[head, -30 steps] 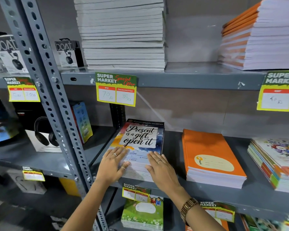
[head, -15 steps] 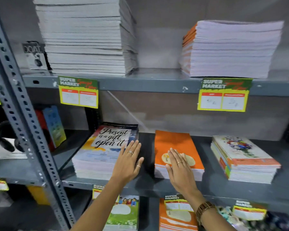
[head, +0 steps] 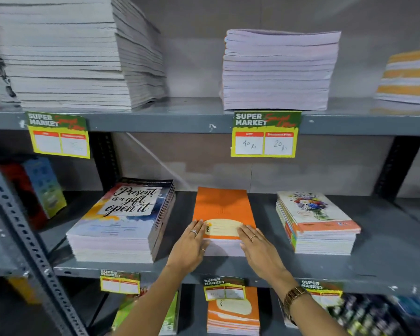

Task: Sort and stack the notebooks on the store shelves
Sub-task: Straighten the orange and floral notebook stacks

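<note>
- Centrally on the grey metal middle shelf (head: 386,260) lay the stack of orange-covered paper notebooks with a cream oval label (head: 223,214), between the taller stack of "Present is a gift, open it" watercolour-cover notebooks (head: 121,221) to its left and the stack of floral-cover notebooks (head: 315,221) to its right, apart from both.
- The person's left hand (head: 192,248) lay flat against the near left corner of the orange stack, fingers extended along its side edge and over the top cover; nothing was enclosed in it.
- The right hand (head: 260,248), a brown watch (head: 295,295) at its wrist, mirrored this at the near right corner, palm down, fingers straight. Neither hand was clenched; both pressed the stack from the sides rather than gripping it.
- Judged handling: thin soft-cover books, each light and bendable; the pile together of moderate weight. The smooth covers would likely slide over one another, so a one-sided push could fan the pile.
- Judged hold: squaring is best done by flat palms on opposite side edges, as placed; lifting would call for fingers under the bottom book with thumbs on top.
- Risk noted: the top cover could crease if dragged by fingertips.
- The tall white-edged stacks on the upper shelf (head: 180,122) were untouched, behind yellow-and-green price tags (head: 264,134).
</note>
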Tool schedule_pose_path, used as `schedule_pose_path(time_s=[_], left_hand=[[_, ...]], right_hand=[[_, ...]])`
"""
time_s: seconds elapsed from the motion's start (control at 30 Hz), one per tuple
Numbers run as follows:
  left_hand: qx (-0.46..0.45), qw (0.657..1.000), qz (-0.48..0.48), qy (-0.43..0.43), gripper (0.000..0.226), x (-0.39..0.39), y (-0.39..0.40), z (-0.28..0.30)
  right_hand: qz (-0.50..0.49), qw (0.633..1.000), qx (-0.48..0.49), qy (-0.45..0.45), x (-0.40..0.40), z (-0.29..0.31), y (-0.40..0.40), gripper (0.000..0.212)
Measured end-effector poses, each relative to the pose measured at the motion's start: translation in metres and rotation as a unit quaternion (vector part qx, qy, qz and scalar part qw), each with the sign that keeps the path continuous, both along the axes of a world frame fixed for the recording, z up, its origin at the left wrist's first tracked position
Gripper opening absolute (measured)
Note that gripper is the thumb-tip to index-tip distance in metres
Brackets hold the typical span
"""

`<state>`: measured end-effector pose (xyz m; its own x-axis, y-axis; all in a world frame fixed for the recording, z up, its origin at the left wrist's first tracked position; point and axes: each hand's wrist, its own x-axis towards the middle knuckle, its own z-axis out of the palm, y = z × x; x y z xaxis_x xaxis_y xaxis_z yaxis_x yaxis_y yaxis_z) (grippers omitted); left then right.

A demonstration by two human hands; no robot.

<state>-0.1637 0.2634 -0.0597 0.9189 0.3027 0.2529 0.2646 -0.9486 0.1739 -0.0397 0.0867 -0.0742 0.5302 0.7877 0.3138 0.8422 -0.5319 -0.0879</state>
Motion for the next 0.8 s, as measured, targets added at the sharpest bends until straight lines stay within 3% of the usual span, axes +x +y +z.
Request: schedule_pose_path(time_s=[0.5,0.8], left_hand=[[-0.042,0.998,0.047,0.0,0.056,0.009,-0.003,-0.008],[-0.056,0.997,0.047,0.002,0.058,0.008,-0.005,-0.003]], right_hand=[[0.006,1.0,0.022,0.004,0.012,-0.006,-0.003,0.052],[0.01,0.997,0.05,0.055,0.013,0.001,-0.004,0.047]])
